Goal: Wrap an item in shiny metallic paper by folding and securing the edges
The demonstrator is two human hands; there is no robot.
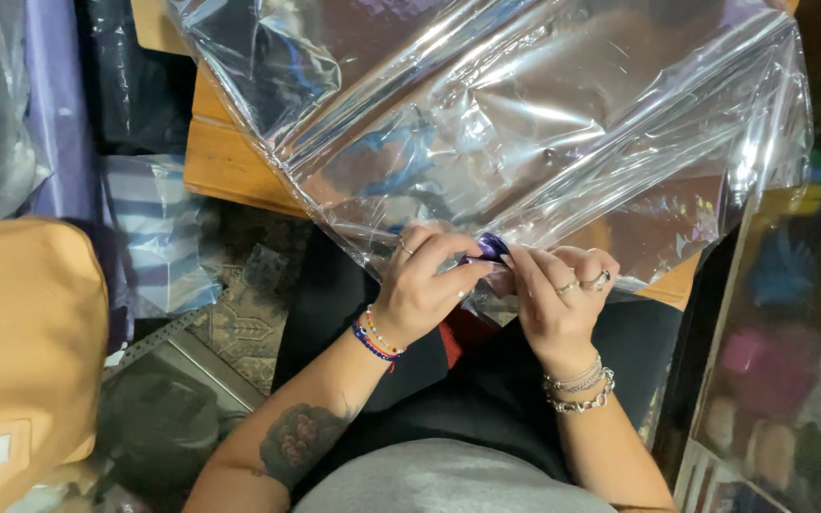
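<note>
A small purple object [491, 248] is pinched between the fingertips of the left hand [420, 290] and the right hand [555, 294], at the near edge of a clear cellophane sheet [525, 123]. Most of the object is covered by the fingers, so its kind cannot be made out; only a glossy, rounded purple patch is seen. The sheet is crinkled, shiny and spread over a wooden table [225, 166], whose far part is hidden beneath it. A tan bag [21, 342] is cut off at the left edge.
</note>
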